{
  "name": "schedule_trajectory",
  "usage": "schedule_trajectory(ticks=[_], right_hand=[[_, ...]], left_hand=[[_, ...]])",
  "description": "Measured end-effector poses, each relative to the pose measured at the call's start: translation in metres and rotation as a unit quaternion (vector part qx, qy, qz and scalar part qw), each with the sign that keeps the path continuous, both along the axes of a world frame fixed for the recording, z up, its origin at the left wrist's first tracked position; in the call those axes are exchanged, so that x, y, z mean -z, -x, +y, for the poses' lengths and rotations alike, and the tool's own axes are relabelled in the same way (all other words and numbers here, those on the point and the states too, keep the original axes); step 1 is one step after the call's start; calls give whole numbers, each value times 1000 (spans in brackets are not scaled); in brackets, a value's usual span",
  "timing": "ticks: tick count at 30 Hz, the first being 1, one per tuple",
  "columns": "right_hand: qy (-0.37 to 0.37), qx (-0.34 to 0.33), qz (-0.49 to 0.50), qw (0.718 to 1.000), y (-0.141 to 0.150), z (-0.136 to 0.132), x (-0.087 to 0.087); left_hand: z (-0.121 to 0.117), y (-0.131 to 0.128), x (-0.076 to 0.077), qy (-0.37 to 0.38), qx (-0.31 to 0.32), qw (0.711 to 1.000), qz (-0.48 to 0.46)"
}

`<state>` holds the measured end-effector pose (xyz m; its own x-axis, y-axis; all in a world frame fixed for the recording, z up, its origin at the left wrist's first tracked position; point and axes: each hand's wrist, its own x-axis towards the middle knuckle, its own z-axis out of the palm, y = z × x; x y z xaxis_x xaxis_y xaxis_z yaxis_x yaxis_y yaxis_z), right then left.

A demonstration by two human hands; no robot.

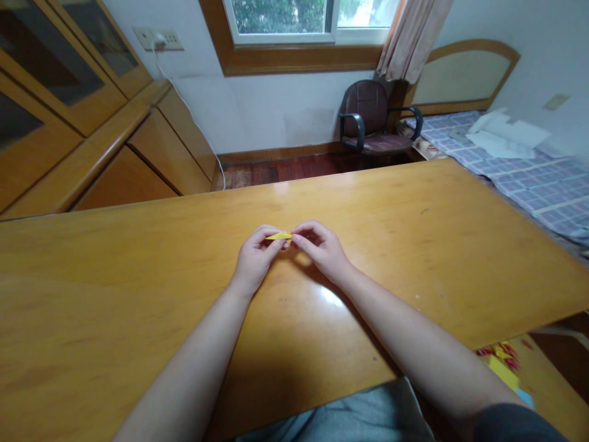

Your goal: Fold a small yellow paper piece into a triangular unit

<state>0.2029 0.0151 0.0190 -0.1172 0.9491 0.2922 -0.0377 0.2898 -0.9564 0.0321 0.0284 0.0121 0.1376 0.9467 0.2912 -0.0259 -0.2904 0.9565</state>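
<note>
Between my two hands, just over the middle of the wooden table, is a small folded piece of yellow paper with a pointed left end. My left hand is closed on it, the thumb pressing from the near side. My right hand pinches its right end between thumb and fingertips. The fingers hide part of the paper, so its full folded shape does not show.
Lower right, beyond the table's edge, lie yellow paper and small red and yellow pieces on a lower surface. An office chair and a bed stand beyond the table; wooden cabinets are at left.
</note>
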Motion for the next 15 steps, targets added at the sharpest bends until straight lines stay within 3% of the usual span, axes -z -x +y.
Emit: schedule_trajectory(ticks=[7, 15], right_hand=[[-93, 38, -64, 993, -2, 0, -2], [-102, 26, -89, 990, -4, -1, -5]], left_hand=[[0, 0, -1, -10, -6, 1000, 6], [0, 0, 0, 5, -12, 1000, 1]])
